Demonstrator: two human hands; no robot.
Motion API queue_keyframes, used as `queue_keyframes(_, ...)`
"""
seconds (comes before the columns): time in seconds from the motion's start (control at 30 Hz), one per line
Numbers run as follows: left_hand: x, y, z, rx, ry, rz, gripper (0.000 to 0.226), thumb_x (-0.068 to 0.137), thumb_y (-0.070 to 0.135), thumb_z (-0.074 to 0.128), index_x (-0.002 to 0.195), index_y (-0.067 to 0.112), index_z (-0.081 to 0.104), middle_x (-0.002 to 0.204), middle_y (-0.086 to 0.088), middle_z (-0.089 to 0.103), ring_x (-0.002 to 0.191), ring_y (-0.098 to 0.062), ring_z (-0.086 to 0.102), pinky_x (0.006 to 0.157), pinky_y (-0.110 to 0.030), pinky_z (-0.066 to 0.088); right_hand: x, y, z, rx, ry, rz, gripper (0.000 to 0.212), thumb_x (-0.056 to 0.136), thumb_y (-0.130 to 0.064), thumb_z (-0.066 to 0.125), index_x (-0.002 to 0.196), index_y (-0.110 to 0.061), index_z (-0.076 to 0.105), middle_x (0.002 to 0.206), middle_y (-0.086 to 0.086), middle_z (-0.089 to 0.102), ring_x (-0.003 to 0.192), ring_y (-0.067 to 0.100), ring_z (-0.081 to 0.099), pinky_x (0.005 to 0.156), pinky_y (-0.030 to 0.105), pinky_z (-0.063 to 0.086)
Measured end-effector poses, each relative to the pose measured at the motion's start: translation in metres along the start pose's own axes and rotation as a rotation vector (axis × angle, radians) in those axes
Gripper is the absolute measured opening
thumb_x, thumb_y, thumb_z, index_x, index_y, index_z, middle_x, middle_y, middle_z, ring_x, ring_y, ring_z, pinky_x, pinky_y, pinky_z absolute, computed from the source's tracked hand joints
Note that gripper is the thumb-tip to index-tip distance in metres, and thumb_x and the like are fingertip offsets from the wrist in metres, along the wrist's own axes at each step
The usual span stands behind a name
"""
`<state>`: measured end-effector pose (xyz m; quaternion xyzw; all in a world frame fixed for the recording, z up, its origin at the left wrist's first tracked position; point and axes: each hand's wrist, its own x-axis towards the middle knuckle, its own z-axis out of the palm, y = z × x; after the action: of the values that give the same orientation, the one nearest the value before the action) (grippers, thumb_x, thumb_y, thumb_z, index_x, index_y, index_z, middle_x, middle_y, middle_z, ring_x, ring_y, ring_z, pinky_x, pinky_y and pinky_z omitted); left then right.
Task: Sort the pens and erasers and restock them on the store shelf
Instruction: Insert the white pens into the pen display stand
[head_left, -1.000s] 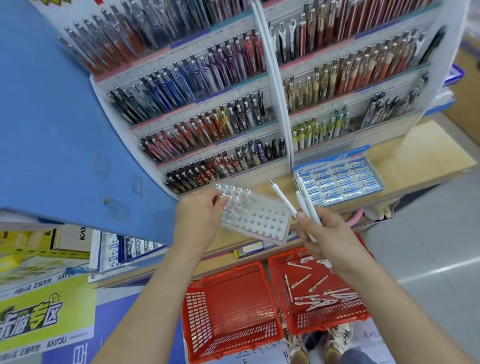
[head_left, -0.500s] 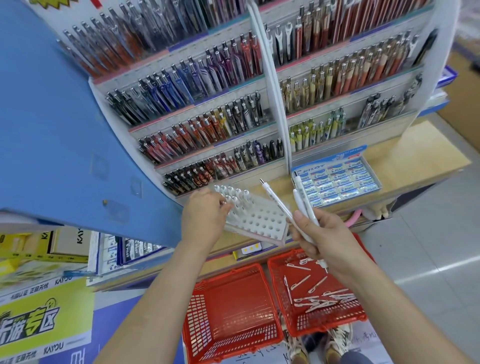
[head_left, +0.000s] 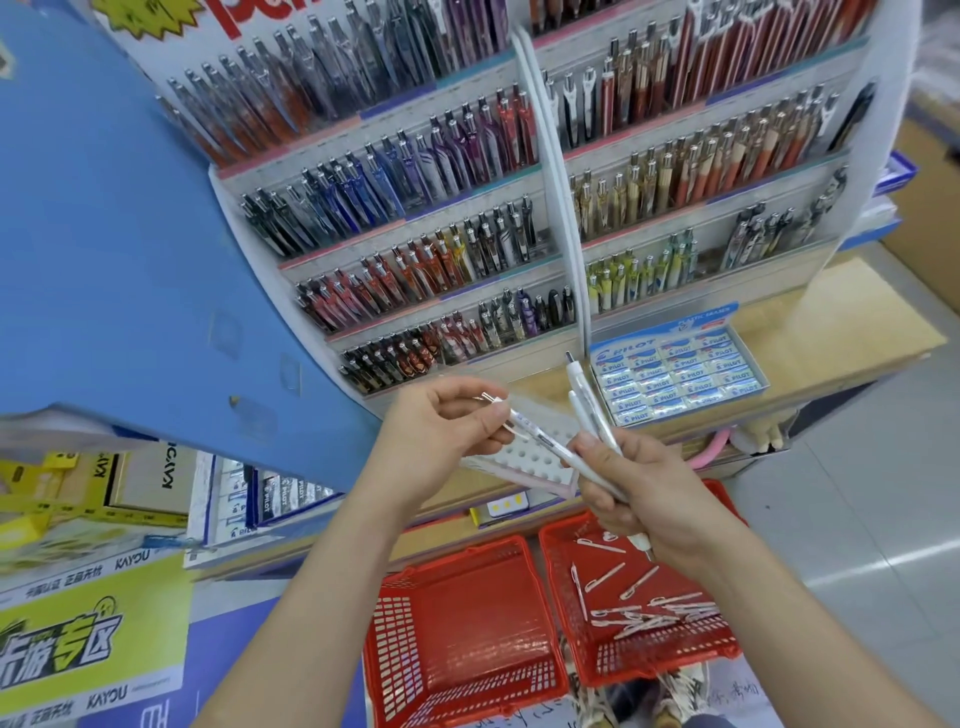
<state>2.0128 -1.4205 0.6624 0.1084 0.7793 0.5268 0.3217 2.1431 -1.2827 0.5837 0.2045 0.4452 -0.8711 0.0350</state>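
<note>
A single white pen (head_left: 527, 429) is pinched by the raised left hand (head_left: 436, 436); a bundle of white pens (head_left: 582, 395), perhaps three, is gripped in the right hand (head_left: 644, 493).

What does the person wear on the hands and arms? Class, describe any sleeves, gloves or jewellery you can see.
Nothing is worn on what shows. The left hand and right hand are bare, without gloves or rings. The left forearm and right forearm are bare too: no sleeves, watch or bracelet in view.
</note>
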Motion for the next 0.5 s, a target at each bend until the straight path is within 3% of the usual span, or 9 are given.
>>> queue_keyframes(0.1, -0.004, -0.002, -0.005, 0.038, 0.045, 0.042, 0.01, 0.084, 0.001, 0.065, 0.087, 0.008, 0.071, 0.068, -0.008, 0.071, 0.062, -0.015, 0.067, 0.062, -0.023, 0.056, 0.002, 0.004, 0.002, -0.073, 0.052, 0.006, 0.022, 0.089, -0.033, 0.054, 0.075, -0.015, 0.057, 0.049, 0.004, 0.04, 0.036, 0.01, 0.023, 0.038, 0.017, 0.015)
queue_keyframes(0.23, -0.003, -0.004, -0.023, 0.08, 0.321, 0.173, 0.017, 0.086, 0.0, 0.063, 0.082, 0.014, 0.07, 0.064, -0.003, 0.069, 0.058, -0.013, 0.066, 0.059, -0.023, 0.056, 0.01, 0.014, -0.006, -0.067, 0.241, 0.019, 0.027, 0.097, -0.028, 0.049, 0.08, -0.008, 0.053, 0.047, -0.002, 0.028, 0.037, 0.008, 0.017, 0.038, 0.016, 0.014)
queue_keyframes(0.37, -0.001, -0.015, -0.039, 0.416, 0.48, 0.273, 0.022, 0.083, 0.011, 0.068, 0.074, 0.03, 0.067, 0.061, 0.007, 0.067, 0.063, -0.014, 0.067, 0.066, -0.032, 0.056, 0.013, 0.024, -0.017, -0.092, 0.391, 0.014, 0.029, 0.095, -0.029, 0.053, 0.088, -0.001, 0.057, 0.046, -0.004, 0.028, 0.037, 0.008, 0.018, 0.037, 0.017, 0.015)
queue_keyframes(0.5, -0.001, -0.027, -0.034, 0.681, 0.469, 0.341, 0.006, 0.084, 0.018, 0.068, 0.08, 0.023, 0.07, 0.065, 0.008, 0.066, 0.066, -0.014, 0.063, 0.068, -0.037, 0.053, 0.017, 0.032, -0.017, -0.194, 0.458, -0.009, 0.024, 0.092, -0.026, 0.059, 0.083, -0.004, 0.056, 0.047, -0.003, 0.03, 0.037, 0.009, 0.021, 0.037, 0.019, 0.02)
